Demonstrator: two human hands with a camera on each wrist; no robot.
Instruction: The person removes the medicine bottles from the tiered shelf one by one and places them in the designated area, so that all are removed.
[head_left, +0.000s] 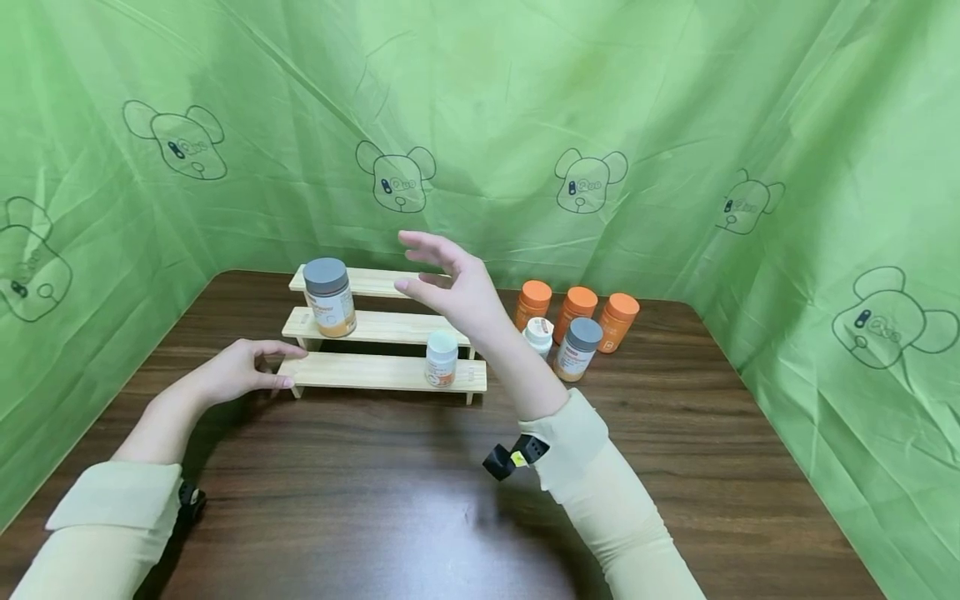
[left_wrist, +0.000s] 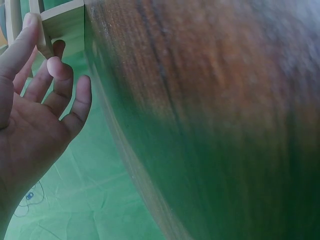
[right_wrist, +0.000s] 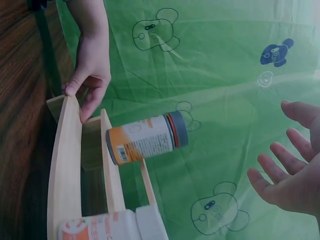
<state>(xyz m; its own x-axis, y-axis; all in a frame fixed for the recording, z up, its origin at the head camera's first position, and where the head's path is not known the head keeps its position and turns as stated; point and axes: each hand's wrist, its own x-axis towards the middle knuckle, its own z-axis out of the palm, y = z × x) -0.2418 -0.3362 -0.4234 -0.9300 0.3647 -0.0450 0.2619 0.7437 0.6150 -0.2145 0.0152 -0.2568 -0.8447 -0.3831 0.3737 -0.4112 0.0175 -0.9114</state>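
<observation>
Well, left hand: pinching the wooden rack at its front left end.
Right hand: hovering, fingers spread.
Shelved gray-lidded bottle: standing upright, so bracing gently seems wise.

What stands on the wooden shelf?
Middle tier: a grey-lidded bottle. Lowest tier: a white bottle. The right hand covers the top tier's right end in the head view.
</observation>
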